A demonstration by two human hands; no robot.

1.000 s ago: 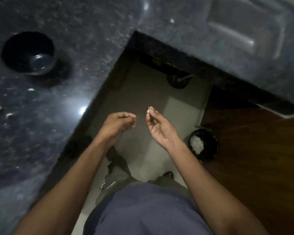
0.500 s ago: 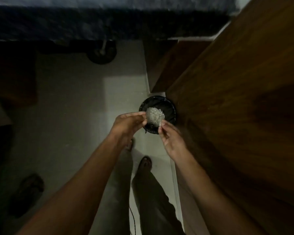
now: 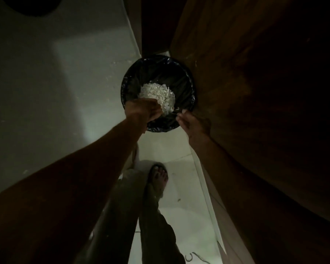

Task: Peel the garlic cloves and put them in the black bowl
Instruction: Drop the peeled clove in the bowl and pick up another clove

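While we lean over the black-lined round waste bin (image 3: pixel 157 77), its pale peel heap (image 3: pixel 156 94) lies just ahead of our left hand (image 3: pixel 141 111), nearer than the right hand (image 3: pixel 193 123); neither grip is legible, and no garlic or bowl shows.

A glossy black bin liner (image 3: pixel 158 73) holds a white heap of peelings (image 3: pixel 157 96); brown wood-grain cabinet (image 3: pixel 255 92) at three o'clock, pale floor (image 3: pixel 46 92) at nine.

**The floor under me**

I stand on a pale, smooth tiled floor (image 3: pixel 46 92). A round bin lined with a crinkled black plastic bag (image 3: pixel 156 73) sits on it, tight against the dark brown wooden cabinet front (image 3: pixel 255 92). My sandalled foot (image 3: pixel 158 178) rests on the tiles nearer me.
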